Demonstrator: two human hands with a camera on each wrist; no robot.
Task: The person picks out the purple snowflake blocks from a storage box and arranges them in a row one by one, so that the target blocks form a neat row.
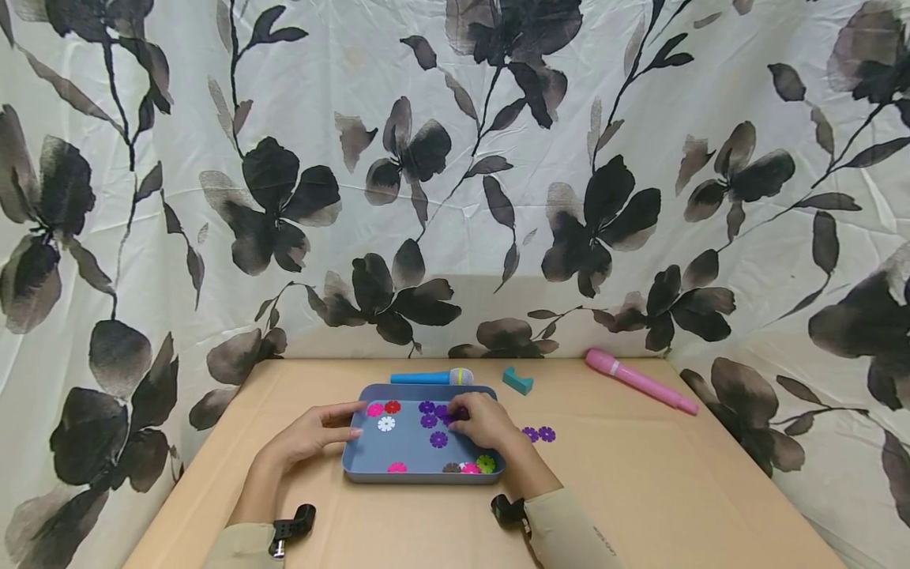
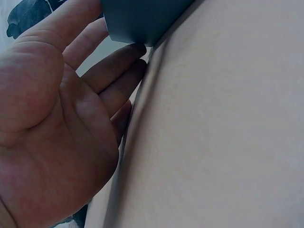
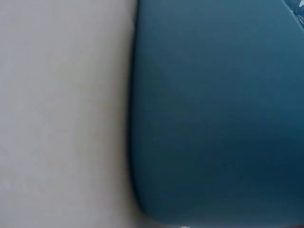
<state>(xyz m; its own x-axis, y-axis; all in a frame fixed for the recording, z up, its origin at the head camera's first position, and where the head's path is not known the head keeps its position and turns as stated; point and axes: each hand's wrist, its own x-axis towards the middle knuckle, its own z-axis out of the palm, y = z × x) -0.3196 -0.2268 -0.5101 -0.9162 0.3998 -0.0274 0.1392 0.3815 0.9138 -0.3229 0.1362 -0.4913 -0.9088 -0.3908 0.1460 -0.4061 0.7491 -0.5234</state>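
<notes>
A grey-blue tray (image 1: 398, 452) lies on the table with small flower-shaped discs in it. My left hand (image 1: 307, 436) is at its left side, thumb and forefinger reaching the rim; in the left wrist view its fingers are mostly extended by the tray's wall (image 2: 137, 21). Inside the tray, my right hand (image 1: 489, 423) has curled fingers and pinches a purple disc (image 1: 461, 412), partly covered by the fingers. Other purple discs (image 1: 438, 439) lie just left of it. The right wrist view shows only the tray's outside (image 3: 213, 109) and tabletop, the hand being out of frame.
Pink (image 1: 375, 409), red (image 1: 392, 406), white (image 1: 386, 424) and green (image 1: 486, 464) discs also lie in the tray. Two purple discs (image 1: 547, 434) are on the table to its right. Behind stand a blue toy microphone (image 1: 423, 378), a teal block (image 1: 517, 381) and a pink microphone (image 1: 640, 381).
</notes>
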